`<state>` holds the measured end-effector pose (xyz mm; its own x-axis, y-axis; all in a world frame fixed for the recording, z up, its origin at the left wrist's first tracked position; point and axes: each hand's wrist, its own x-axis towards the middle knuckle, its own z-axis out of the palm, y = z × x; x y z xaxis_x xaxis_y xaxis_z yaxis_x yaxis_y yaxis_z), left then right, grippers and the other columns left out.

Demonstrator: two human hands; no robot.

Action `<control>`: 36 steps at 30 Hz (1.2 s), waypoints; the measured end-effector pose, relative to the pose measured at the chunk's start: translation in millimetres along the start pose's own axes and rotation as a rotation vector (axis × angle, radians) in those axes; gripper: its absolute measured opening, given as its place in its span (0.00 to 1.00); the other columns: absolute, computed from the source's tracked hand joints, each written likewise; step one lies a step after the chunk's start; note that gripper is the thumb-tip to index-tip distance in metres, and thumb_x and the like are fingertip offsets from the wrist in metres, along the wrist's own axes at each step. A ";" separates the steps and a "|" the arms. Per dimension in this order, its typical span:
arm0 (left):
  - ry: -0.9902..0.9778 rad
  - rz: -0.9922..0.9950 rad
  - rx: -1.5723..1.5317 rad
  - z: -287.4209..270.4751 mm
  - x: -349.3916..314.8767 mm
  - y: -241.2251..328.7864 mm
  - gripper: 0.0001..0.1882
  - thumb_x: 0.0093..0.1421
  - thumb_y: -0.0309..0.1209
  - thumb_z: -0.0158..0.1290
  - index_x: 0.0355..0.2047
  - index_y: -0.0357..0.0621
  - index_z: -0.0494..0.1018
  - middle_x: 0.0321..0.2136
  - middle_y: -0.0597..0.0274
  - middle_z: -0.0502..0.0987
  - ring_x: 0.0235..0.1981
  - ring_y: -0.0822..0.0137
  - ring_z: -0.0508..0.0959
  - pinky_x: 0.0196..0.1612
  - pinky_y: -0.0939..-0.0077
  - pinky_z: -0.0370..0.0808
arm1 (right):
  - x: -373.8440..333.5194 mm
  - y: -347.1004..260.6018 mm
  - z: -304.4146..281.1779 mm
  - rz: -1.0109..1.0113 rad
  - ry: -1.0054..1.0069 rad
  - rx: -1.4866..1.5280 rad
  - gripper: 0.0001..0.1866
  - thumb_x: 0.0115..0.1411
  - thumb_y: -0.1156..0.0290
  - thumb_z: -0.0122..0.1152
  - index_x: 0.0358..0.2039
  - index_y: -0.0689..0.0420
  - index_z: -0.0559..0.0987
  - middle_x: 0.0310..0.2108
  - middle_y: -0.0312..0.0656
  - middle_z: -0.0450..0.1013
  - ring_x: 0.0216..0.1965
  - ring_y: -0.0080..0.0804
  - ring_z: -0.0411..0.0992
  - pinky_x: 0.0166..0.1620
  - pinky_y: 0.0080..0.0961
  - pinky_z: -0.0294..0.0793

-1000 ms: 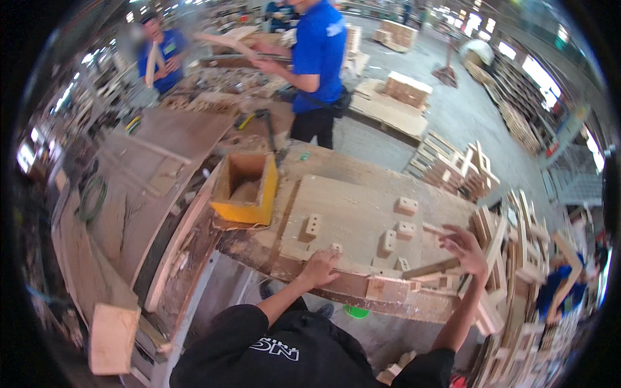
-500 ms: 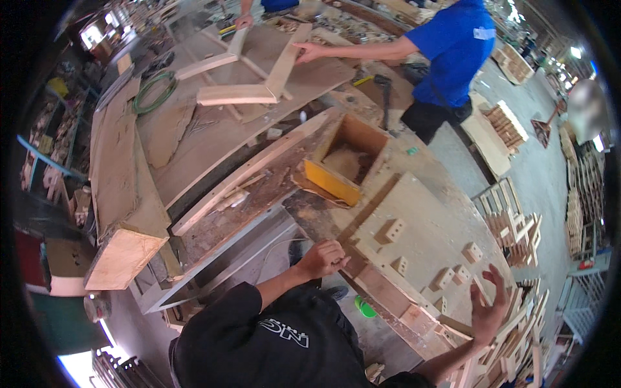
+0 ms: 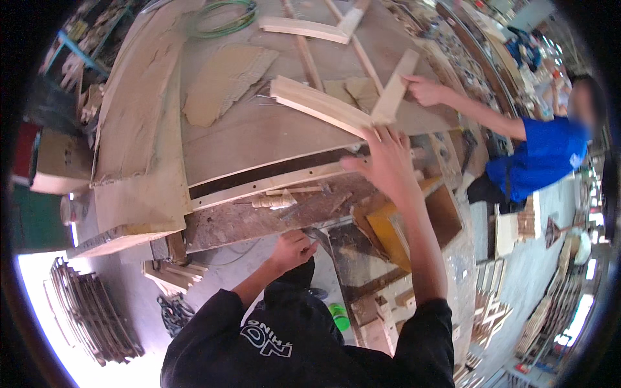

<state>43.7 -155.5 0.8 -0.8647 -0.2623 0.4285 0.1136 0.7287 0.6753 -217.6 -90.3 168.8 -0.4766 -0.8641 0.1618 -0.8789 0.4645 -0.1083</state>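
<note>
My right hand (image 3: 388, 165) reaches forward over the table with fingers stretched and thumb spread. Its fingertips are at the near corner of an angled wooden frame piece (image 3: 323, 107), two pale boards meeting in a V; whether they press on it I cannot tell. A co-worker's hand (image 3: 427, 90) holds the upright board (image 3: 396, 87) of that piece. My left hand (image 3: 294, 251) is closed in front of my body, below the bench edge. What its curled fingers hold, if anything, is hidden.
A second angled wooden piece (image 3: 304, 27) lies farther back, near a green hose coil (image 3: 223, 19). A yellow-sided wooden box (image 3: 388, 236) sits beneath my right forearm. Cardboard (image 3: 226, 81) covers part of the table. The co-worker in a blue shirt (image 3: 543, 152) stands at right.
My right hand has swung from the small drilled blocks at right to the angled wooden piece. My view has turned left. The co-worker's piece is now closer to me.
</note>
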 end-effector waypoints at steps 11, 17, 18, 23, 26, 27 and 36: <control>0.212 -0.206 0.064 -32.5 -28.3 5.4 0.11 0.51 0.30 0.65 0.25 0.42 0.72 0.23 0.59 0.76 0.23 0.57 0.77 0.26 0.65 0.75 | 105.9 30.6 3.7 0.079 -0.021 0.093 0.32 0.54 0.43 0.66 0.42 0.63 0.77 0.34 0.49 0.78 0.37 0.42 0.78 0.42 0.35 0.76; 0.145 0.092 0.016 -35.3 41.4 59.1 0.38 0.51 0.39 0.67 0.59 0.43 0.63 0.54 0.46 0.71 0.53 0.45 0.72 0.56 0.55 0.70 | -83.5 148.7 -208.0 0.280 0.418 0.214 0.27 0.62 0.54 0.58 0.52 0.64 0.74 0.48 0.45 0.71 0.47 0.32 0.69 0.52 0.33 0.68; 0.165 0.223 -0.012 -41.3 68.1 74.6 0.41 0.49 0.41 0.69 0.60 0.43 0.63 0.57 0.44 0.67 0.57 0.44 0.69 0.60 0.53 0.67 | -134.1 145.1 -214.3 0.330 0.577 0.607 0.33 0.62 0.50 0.55 0.58 0.63 0.69 0.56 0.48 0.66 0.57 0.36 0.63 0.60 0.36 0.60; 0.035 0.682 0.122 -83.6 147.3 208.3 0.54 0.38 0.57 0.65 0.65 0.49 0.60 0.62 0.46 0.62 0.63 0.45 0.61 0.63 0.47 0.62 | -335.8 62.0 -219.2 -0.248 0.534 1.517 0.55 0.45 0.20 0.46 0.58 0.57 0.69 0.46 0.45 0.66 0.45 0.42 0.61 0.55 0.52 0.51; -0.711 0.714 0.144 -48.8 118.1 236.8 0.36 0.41 0.50 0.66 0.49 0.45 0.73 0.37 0.53 0.78 0.39 0.54 0.79 0.43 0.55 0.75 | -438.6 -2.4 -195.7 -0.163 0.730 1.264 0.58 0.43 0.13 0.34 0.47 0.59 0.77 0.18 0.41 0.70 0.20 0.36 0.64 0.41 0.49 0.62; -0.744 0.833 0.044 -15.5 91.6 235.3 0.31 0.42 0.48 0.66 0.43 0.45 0.74 0.31 0.55 0.77 0.33 0.54 0.79 0.38 0.56 0.75 | -479.2 -23.3 -197.1 -0.006 0.636 1.231 0.56 0.45 0.17 0.40 0.49 0.61 0.76 0.24 0.43 0.73 0.25 0.37 0.68 0.45 0.50 0.62; -1.008 1.016 -0.363 128.1 -95.1 276.5 0.24 0.47 0.51 0.65 0.24 0.42 0.73 0.22 0.58 0.74 0.28 0.57 0.78 0.31 0.62 0.73 | -663.4 -244.1 -96.0 1.653 0.827 -0.053 0.52 0.42 0.56 0.81 0.61 0.68 0.62 0.55 0.56 0.69 0.57 0.45 0.66 0.62 0.39 0.62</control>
<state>94.7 152.0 69.9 -0.2916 0.9038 0.3133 0.8474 0.0922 0.5229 311.4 388.2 182.0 -0.6192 0.7178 0.3185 0.4436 0.6543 -0.6124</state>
